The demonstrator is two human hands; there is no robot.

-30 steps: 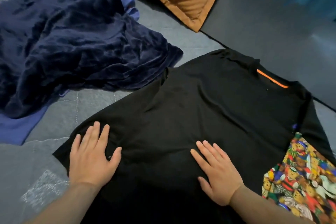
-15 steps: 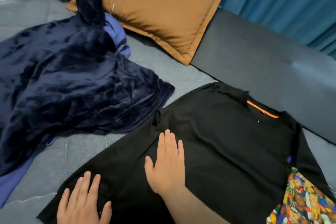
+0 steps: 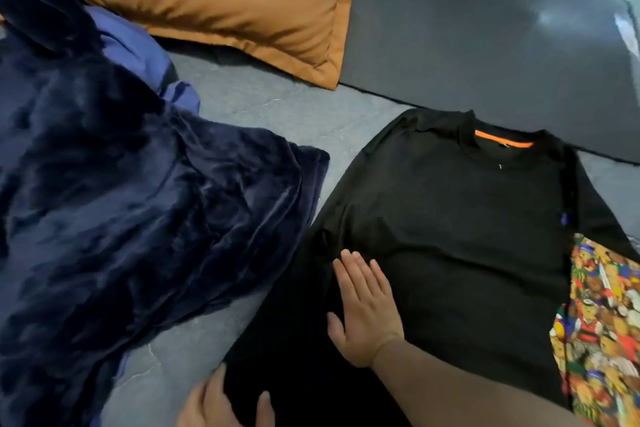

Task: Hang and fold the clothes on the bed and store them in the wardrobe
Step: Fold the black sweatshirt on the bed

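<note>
The black shirt [image 3: 450,218] lies flat on the bed [image 3: 249,104], its collar with the orange strip [image 3: 502,139] toward the dark padded panel [image 3: 485,45] at the bed's far edge. The right hand [image 3: 365,315] rests palm-down on the shirt's left half, fingers straight and together. The left hand [image 3: 221,402], partly cut off by the frame, lies flat on the shirt's near left edge, gripping nothing. A navy plush blanket [image 3: 121,218] lies left of the shirt, a brown pillow [image 3: 225,3] beyond it, and a bear-print garment [image 3: 606,322] under the shirt's right side.
</note>
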